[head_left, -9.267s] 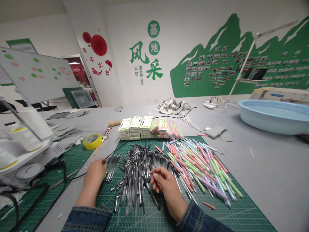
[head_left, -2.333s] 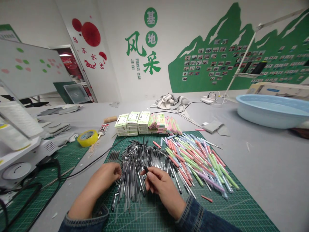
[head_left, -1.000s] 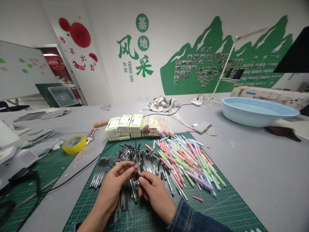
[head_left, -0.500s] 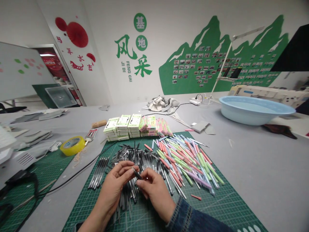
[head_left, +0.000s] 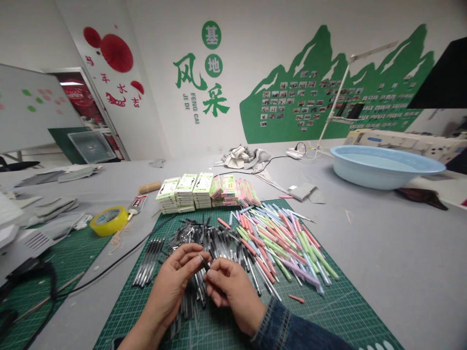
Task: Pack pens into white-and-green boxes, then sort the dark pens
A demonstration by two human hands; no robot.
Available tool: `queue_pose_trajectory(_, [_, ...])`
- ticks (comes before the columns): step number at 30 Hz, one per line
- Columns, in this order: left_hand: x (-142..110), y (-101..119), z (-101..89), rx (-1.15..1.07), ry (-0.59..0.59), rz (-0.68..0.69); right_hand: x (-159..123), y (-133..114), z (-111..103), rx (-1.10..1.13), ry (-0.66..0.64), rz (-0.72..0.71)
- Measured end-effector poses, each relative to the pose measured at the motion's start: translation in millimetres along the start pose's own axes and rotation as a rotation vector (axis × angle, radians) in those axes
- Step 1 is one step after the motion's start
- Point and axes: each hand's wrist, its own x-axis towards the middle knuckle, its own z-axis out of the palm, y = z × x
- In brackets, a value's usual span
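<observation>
Over the pile of black and clear pens (head_left: 217, 240), my left hand (head_left: 178, 272) and my right hand (head_left: 229, 287) meet fingertip to fingertip. Between them is a short dark length of a black pen (head_left: 205, 265), tilted down to the right. My left thumb and forefinger pinch its upper end, and my right fingers close round its lower end. The rest of it is hidden by my fingers, so I cannot tell whether cap and barrel are joined. To the left, several black pens (head_left: 148, 262) lie side by side in a row on the green cutting mat (head_left: 321, 316).
Pastel pens (head_left: 280, 243) lie heaped at the right, with a small red piece (head_left: 296, 298) nearer me. Stacked boxes (head_left: 186, 192) stand behind. Yellow tape (head_left: 109, 220), a black cable (head_left: 120, 265) and a sewing machine (head_left: 29, 253) are leftward. A blue basin (head_left: 386, 170) stands far right.
My left hand was at the side row, then the pile; it has since come up to meet my right hand at the pen. Lately only my right fingers shifted slightly. The view has swung right.
</observation>
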Motion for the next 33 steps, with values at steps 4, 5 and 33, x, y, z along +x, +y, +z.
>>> queue_pose_trajectory(4, [-0.1, -0.8, 0.6, -0.04, -0.025, -0.016, -0.1, 0.3, 1.1, 0.065, -0.057, 0.011])
queue_pose_trajectory(5, [-0.1, -1.0, 1.0, -0.044, -0.027, -0.014, 0.0, 0.4, 1.3, 0.092, -0.046, -0.002])
queue_pose_trajectory(33, [0.7, -6.7, 2.4, -0.18, -0.025, -0.055, 0.9, -0.6, -1.0, 0.208, -0.088, 0.03])
